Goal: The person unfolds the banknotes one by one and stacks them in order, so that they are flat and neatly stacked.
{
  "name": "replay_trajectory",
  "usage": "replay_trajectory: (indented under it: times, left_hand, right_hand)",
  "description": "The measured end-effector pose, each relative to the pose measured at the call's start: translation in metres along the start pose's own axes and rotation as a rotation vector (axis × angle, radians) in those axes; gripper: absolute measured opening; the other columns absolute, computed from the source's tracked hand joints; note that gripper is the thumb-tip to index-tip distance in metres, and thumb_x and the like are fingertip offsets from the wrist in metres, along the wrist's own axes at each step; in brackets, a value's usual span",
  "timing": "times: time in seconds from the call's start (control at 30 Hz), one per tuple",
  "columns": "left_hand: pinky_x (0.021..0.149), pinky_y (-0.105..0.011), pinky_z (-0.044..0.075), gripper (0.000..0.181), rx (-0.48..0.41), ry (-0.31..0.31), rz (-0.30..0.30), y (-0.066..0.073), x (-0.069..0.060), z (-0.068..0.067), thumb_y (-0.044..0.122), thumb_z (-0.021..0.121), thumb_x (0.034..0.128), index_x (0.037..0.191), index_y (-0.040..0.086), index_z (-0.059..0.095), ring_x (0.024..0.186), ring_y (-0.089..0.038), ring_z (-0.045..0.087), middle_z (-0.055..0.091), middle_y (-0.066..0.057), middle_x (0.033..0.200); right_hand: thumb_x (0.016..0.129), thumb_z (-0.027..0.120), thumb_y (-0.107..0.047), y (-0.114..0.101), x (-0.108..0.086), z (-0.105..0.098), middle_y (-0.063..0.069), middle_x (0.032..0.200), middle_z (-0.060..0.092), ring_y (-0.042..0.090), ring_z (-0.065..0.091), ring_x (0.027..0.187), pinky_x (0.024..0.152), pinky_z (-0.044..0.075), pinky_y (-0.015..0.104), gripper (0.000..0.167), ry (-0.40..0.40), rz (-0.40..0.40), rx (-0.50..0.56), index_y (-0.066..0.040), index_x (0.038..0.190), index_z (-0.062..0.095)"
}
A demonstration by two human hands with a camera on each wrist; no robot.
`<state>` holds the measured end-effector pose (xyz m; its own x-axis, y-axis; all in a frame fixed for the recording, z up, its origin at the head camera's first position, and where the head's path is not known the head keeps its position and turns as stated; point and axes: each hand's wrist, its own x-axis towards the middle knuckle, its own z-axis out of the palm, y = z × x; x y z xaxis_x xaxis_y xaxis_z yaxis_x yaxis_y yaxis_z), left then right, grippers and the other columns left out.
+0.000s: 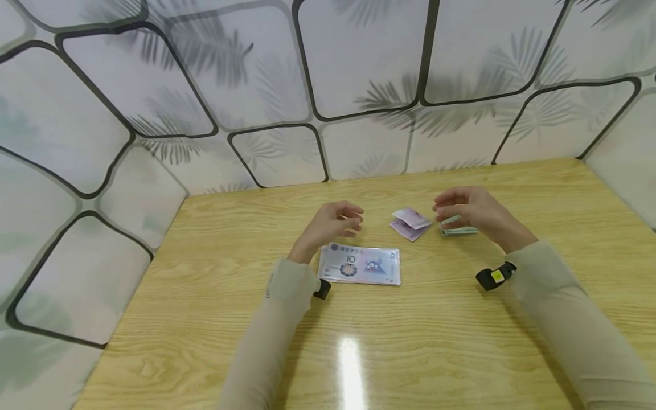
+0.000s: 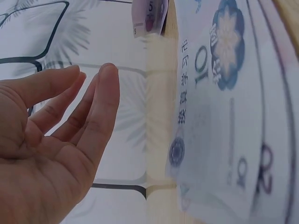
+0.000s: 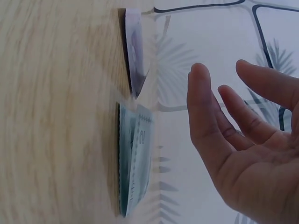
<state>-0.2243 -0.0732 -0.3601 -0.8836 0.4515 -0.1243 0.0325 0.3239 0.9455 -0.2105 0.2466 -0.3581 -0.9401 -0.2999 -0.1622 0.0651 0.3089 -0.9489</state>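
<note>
L hand (image 1: pixel 334 223) + R hand (image 1: pixel 476 212) both over table (image 1: pixel 179 319), fingers loosely bent, nothing gripped. Stack of play notes (image 1: pixel 366 265), "10" w/ blue cartoon face-up on top, lies flat nr L hand, apart from it; "20" peeks out at stack's edge in L wrist view. Prob. piled to keep notes together, tho edges uneven. Folded purple play note (image 1: pixel 415 220) ("5" in L wrist view) sits betw. hands; folded green note (image 1: pixel 459 230) below R hand, partly hid by fingers in head view, numeral unclear. Both gape, likely paper's own spring. Around: leaf-print wall (image 1: pixel 369 57) behind table, limits fwd reach; dark wristband (image 1: pixel 484 279) under R cuff; glare on table twd person. Nothing seen blocking hands from notes.
</note>
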Motion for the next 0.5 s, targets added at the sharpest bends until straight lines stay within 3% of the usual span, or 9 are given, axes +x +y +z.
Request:
replay_trajectory:
  times: [0.5]
  left_hand:
    - [0.086,-0.032,0.060,0.035,0.044,0.012,-0.001,0.004,0.028,0.024,-0.005,0.062,0.0968,0.131,-0.010,0.059,0.111,-0.036,0.064,0.058,-0.025,0.135]
  right_hand:
    - [0.098,0.066,-0.006,0.007,0.004,0.004,0.029,0.135,0.051,0.017,0.066,0.096,0.088,0.059,0.037,0.050,-0.042,0.077,-0.020,0.015,0.138,0.044]
